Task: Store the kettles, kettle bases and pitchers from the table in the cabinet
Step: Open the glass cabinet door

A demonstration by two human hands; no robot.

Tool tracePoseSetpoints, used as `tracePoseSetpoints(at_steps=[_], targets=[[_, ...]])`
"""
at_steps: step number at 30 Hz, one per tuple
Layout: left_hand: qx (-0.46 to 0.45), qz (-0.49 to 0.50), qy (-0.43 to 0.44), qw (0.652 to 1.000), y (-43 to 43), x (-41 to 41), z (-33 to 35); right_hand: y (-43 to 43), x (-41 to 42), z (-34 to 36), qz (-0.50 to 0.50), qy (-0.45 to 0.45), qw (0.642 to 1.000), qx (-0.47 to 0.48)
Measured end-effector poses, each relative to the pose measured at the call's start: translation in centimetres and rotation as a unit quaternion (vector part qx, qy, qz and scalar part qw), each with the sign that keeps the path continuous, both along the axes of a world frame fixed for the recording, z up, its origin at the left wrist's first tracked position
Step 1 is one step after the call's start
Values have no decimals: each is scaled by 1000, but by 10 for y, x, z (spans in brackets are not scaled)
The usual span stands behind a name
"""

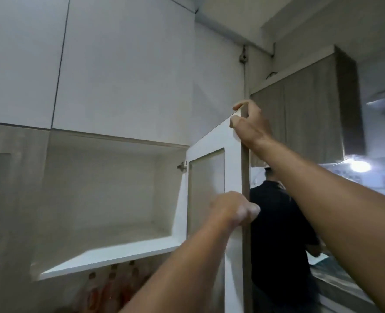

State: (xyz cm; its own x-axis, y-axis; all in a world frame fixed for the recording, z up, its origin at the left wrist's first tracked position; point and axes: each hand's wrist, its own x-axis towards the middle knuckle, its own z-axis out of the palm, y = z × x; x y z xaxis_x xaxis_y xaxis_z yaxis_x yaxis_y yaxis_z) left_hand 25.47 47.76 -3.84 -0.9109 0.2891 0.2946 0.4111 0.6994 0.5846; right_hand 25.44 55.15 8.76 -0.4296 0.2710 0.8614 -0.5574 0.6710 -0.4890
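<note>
- Two hands working one cabinet door, swung wide on its hinge.
- Pinching the door's top free corner with the right hand, fingers curled over the edge.
- Wrapping the left hand closed around the door's free vertical edge, lower down.
- Showing a bare upper shelf inside the cabinet; packets blurring underneath, too unclear to name.
- Missing from view: kettles, bases, pitchers and the desk, so presumably waiting elsewhere.
- Risking strain on the hinge by pulling the door past its stop.
- Risking a bump with the person in black standing just behind the door.
- Risking the door swinging back on letting go, blocking the shelf.
</note>
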Motion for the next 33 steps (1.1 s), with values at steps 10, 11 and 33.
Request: tracePoseSetpoints(at_steps=[10,11,33], targets=[[170,34,-43,984,194,-25,-39,179,-25,-12,-105,-73,990,-59],[149,31,-33,988,204,-29,-41,195,-32,-14,-110,-83,988,-64],[-51,33,38,997,211,-87,-30,247,-60,-53,-351,10,913,206]])
